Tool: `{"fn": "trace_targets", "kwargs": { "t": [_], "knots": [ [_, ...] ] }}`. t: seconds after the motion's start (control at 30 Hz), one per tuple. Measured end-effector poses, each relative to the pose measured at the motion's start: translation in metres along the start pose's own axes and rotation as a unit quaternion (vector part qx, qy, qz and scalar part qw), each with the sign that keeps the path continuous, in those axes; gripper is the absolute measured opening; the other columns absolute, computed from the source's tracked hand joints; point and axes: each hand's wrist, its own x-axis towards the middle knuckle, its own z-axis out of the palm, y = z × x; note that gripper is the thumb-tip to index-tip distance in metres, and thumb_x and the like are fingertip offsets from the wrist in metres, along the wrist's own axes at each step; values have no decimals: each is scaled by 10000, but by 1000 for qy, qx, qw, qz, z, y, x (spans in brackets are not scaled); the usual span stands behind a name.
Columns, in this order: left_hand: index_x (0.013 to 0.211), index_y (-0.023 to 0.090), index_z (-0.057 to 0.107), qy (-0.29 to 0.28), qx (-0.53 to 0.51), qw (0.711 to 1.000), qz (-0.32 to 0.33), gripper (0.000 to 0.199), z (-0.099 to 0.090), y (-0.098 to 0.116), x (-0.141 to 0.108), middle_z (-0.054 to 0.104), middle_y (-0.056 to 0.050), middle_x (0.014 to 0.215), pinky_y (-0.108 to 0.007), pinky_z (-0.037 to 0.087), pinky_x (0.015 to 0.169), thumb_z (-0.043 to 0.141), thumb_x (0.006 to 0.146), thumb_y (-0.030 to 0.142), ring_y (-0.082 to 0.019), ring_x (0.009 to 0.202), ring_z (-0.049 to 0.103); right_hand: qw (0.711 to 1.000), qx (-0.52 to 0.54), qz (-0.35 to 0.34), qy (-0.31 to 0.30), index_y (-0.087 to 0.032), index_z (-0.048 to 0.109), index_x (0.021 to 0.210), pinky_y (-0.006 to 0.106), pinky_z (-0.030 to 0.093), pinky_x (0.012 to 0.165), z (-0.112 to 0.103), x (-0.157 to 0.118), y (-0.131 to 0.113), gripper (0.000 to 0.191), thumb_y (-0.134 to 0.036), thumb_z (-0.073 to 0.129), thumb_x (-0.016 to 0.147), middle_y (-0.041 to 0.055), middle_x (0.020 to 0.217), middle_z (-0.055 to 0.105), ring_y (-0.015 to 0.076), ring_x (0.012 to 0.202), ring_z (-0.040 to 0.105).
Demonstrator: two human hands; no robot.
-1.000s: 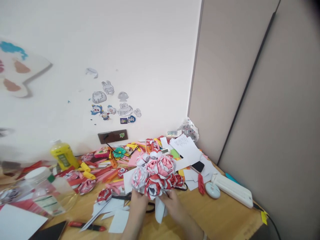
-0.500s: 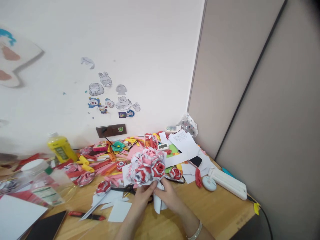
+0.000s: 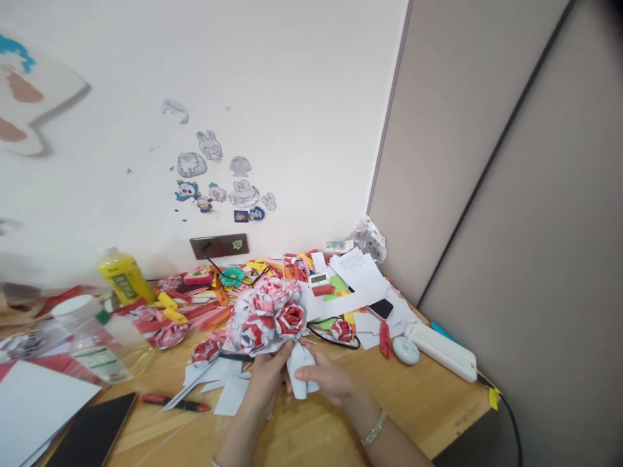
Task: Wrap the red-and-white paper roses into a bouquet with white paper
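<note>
- Gripping the bouquet of paper roses from below with the left hand, thumb pressed near the top of the white paper wrap, fingers partly hidden behind it.
- Pinching the same wrap from the other side with the right hand, closed with thumb in front and fingers partly out of sight.
- Tilting the bouquet toward the left above the front part of the wooden counter, with pink, red and white blooms facing up and outward.
- Lying near the bouquet on the counter: one loose rose to the left, another loose rose to the right beside a black cord.
- Resting left of the left forearm: a red-and-black marker and white paper pieces.
- Heaped behind: colored paper strips, with a small white timer among papers.
- Standing farther left: a yellow bottle and a clear jar with a white lid.
- Set out on the right: a phone, a red paper piece and a long white device.
</note>
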Motion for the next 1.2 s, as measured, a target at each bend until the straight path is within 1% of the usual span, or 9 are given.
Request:
{"fn": "trace_targets", "kwargs": {
  "t": [0.1,0.2,0.27,0.4,0.57,0.7,0.87,0.97,1.2],
  "knots": [
    [975,100,621,-11,44,999,6,525,0,7,-2,699,-47,665,-232,365,272,671,643,504,-94,274,465,999,-49,10,1,-170,539,1077,321,462,637,0,0,3,490,-412,694,680,-1,668,618,168,600,598],
    [836,120,670,-19,117,992,33,462,0,14,-1,723,-61,747,-264,509,522,747,543,469,-154,511,615,990,-140,-8,13,-174,571,1089,326,446,731,-6,-1,4,460,-431,668,720,42,861,645,190,779,607],
    [754,127,678,-12,135,990,38,409,-1,17,1,724,-61,722,-288,517,658,761,519,452,-202,656,651,984,-175,-41,4,-186,569,1115,326,434,779,-10,-2,0,489,-450,670,717,53,971,631,202,881,586],
    [785,115,679,-10,155,987,28,405,-2,14,5,722,-70,701,-317,513,624,708,581,464,-232,662,654,978,-191,-84,23,-175,609,1064,332,424,824,-15,-2,-7,404,-473,577,794,66,990,625,207,946,562],
    [804,136,672,25,232,970,62,361,-8,6,10,731,-85,814,-365,492,765,693,589,425,-273,836,643,967,-215,-133,30,-184,614,1039,326,423,835,-17,2,-7,330,-418,580,808,49,979,626,201,948,554],
    [785,133,660,53,258,963,61,345,-11,5,14,725,-71,768,-357,501,716,694,572,402,-267,781,649,954,-252,-152,66,-172,633,973,317,436,796,-18,5,-4,277,-385,588,803,39,911,631,195,880,567],
    [616,165,656,83,292,950,75,226,-8,9,13,690,-23,597,-346,487,705,723,537,366,-270,744,640,941,-281,-165,92,-170,646,945,301,432,758,-18,6,-2,269,-387,566,808,32,879,628,193,843,551],
    [675,174,675,102,295,946,89,219,-6,11,10,710,-23,666,-340,479,727,734,537,333,-263,754,639,939,-287,-148,120,-175,659,877,293,426,716,-18,7,-1,273,-418,569,793,18,800,612,186,781,531],
    [649,174,648,84,261,955,111,251,0,11,12,713,-59,761,-349,445,842,719,554,395,-277,938,600,947,-253,-140,141,-159,643,784,258,408,619,-16,8,8,279,-431,583,767,0,688,563,152,669,490]
  ]
}}
